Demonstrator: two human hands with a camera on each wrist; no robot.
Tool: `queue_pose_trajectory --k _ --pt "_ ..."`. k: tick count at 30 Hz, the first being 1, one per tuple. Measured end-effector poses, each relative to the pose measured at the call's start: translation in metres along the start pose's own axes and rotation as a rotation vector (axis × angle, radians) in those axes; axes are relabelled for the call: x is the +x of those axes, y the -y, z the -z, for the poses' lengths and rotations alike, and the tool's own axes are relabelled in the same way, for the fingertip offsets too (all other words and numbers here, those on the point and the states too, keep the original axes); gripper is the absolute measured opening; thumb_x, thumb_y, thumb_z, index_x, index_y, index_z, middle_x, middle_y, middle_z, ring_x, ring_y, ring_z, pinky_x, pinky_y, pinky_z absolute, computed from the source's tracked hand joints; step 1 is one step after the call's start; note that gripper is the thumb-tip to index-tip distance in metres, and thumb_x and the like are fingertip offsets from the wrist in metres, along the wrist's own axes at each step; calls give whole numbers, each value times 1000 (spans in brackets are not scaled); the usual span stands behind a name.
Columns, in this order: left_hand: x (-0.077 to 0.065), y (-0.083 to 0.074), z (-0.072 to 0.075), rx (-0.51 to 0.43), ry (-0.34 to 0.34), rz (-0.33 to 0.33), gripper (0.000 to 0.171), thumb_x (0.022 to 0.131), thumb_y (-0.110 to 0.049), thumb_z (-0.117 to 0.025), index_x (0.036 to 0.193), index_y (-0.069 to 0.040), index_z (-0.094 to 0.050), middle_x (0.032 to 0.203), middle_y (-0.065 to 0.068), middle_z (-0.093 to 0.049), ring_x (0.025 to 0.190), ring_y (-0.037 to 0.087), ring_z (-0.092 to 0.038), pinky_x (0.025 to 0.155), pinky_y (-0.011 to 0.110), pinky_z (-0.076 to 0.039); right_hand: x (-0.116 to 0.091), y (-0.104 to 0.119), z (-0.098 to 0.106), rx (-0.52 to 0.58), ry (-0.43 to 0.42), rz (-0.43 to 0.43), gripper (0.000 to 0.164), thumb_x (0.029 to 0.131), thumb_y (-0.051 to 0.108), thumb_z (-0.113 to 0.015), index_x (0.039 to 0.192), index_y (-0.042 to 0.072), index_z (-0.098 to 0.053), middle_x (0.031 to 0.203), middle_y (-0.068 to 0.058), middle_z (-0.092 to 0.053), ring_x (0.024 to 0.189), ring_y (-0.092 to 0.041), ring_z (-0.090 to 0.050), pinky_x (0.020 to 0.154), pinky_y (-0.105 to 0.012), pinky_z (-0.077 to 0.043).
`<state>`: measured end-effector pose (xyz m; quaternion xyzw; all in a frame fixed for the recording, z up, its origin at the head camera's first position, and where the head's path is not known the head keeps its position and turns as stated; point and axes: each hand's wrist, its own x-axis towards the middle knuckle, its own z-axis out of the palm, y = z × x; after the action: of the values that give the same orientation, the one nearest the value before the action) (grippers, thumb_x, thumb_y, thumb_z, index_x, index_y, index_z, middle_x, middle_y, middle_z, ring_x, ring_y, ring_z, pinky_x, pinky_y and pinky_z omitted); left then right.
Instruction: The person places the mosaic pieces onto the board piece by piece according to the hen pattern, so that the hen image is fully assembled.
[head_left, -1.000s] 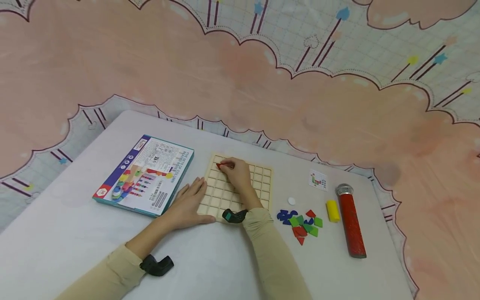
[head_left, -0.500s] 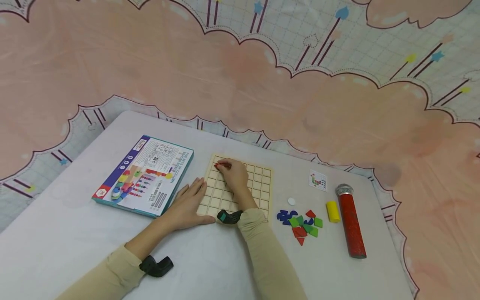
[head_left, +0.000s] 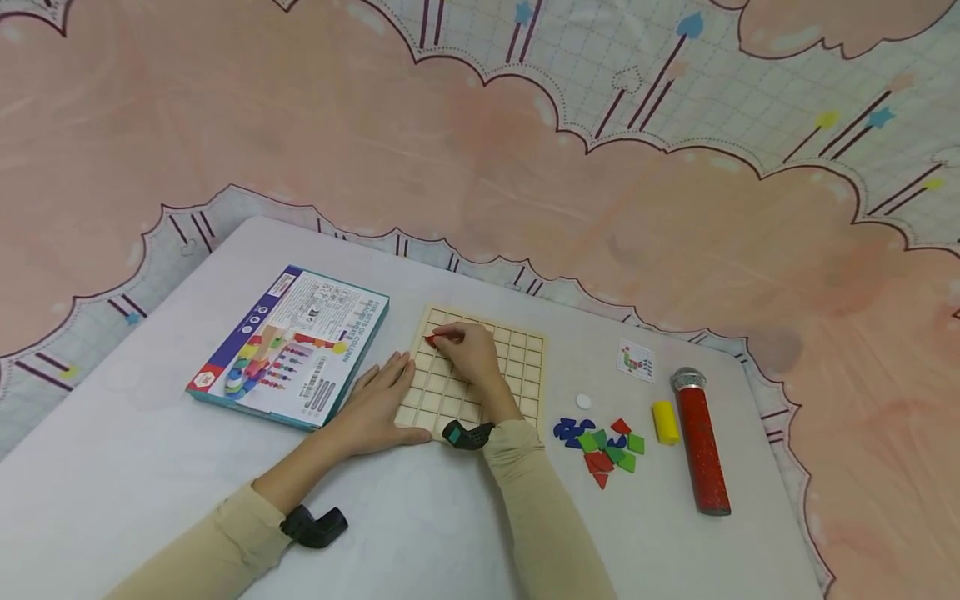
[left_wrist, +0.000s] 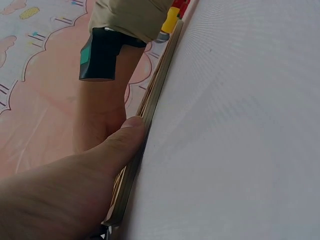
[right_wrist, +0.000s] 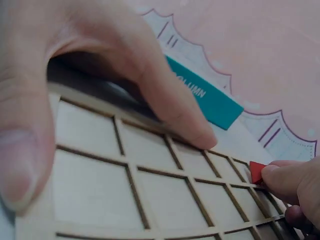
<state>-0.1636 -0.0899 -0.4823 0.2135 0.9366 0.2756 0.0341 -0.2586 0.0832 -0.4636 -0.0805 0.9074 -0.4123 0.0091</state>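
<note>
A square wooden grid board (head_left: 522, 367) lies on the white table in the head view. My left hand (head_left: 375, 414) rests along its left side, fingers straight and thumb at the front edge; the left wrist view shows that thumb (left_wrist: 127, 132) touching the board's side. Over the upper left squares, my right hand (head_left: 472, 354) pinches a small red piece (right_wrist: 256, 171) between thumb and fingers. In the right wrist view this piece is at the squares along the board's edge. Its full shape is hidden by the fingertips.
A flat printed box (head_left: 300, 350) lies left of the board. To the right are a pile of blue, green and red pieces (head_left: 600, 450), a white disc (head_left: 583, 402), a picture card (head_left: 636, 360), a yellow cylinder (head_left: 665, 422) and a red microphone-shaped object (head_left: 702, 450).
My right hand has shifted the red piece slightly left and towards me across the upper left squares. The left hand has stayed in place.
</note>
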Motion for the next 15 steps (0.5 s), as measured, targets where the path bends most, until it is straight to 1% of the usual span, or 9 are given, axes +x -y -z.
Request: queue_pose_trajectory --k 2,4,8,11,15 --pt "0 0 0 -3 0 -2 113 72 -61 -72 147 7 -22 158 20 -13 148 33 -7 118 52 -8 -2 0 -1 -35 8 11 18 90 24 -66 103 15 -74 97 -2 -73 83 -14 -66 71 -24 -51" --pt "0 0 0 -4 6 -7 113 72 -62 -71 147 7 -22 158 21 -13 148 33 -6 118 52 -7 -4 -2 -3 -93 -8 29 19 90 26 -66 104 16 -74 96 -2 -72 83 -13 -65 71 -24 -51" --pt "1 0 0 -5 14 -12 113 72 -62 -71 147 7 -21 158 21 -13 148 34 -6 118 52 -7 -8 -4 -8 -259 -66 84 24 89 35 -65 105 19 -74 97 1 -68 81 -12 -62 69 -22 -49" --pt "1 0 1 -2 12 -10 113 72 -61 -71 147 7 -21 158 21 -14 148 34 -7 118 52 -7 -12 -4 -10 -357 -103 118 28 89 40 -64 107 22 -74 99 0 -64 80 -13 -60 70 -25 -48" --pt "1 1 1 3 9 -4 113 72 -60 -72 147 8 -21 158 22 -14 148 35 -7 118 52 -7 -17 -3 -11 -433 -119 151 29 89 41 -63 113 26 -71 100 -1 -61 84 -15 -59 75 -30 -46"
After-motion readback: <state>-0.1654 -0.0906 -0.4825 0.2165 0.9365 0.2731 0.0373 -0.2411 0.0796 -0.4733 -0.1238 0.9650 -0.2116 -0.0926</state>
